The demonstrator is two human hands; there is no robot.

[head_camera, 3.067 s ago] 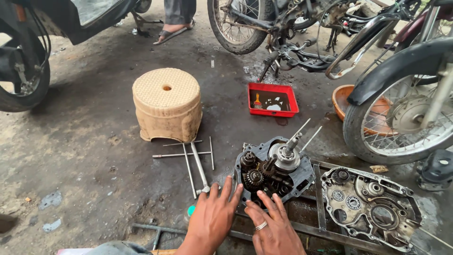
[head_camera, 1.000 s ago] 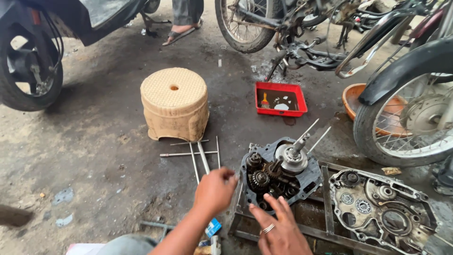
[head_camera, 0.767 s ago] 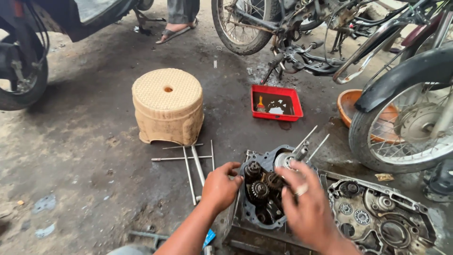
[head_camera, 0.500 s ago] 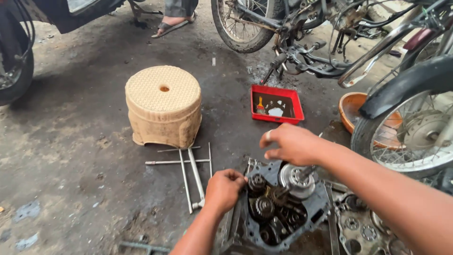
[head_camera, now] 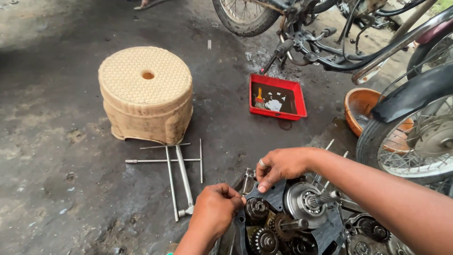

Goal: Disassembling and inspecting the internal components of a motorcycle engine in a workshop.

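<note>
Head view: left hand (head_camera: pixel 214 212) clenched on near edge of engine case (head_camera: pixel 283 222), grip contents hidden. Right hand (head_camera: pixel 282 165), ring on finger, pinches case's dark gasket (head_camera: pixel 266 192) just ahead. Gears (head_camera: pixel 264 236) partly cut off by bottom edge. Rods (head_camera: pixel 181 174) lie left of hands; stool (head_camera: pixel 146 94) beyond.

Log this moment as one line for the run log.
left hand on engine case edge | right hand pinching gasket | T-wrenches beside
</note>
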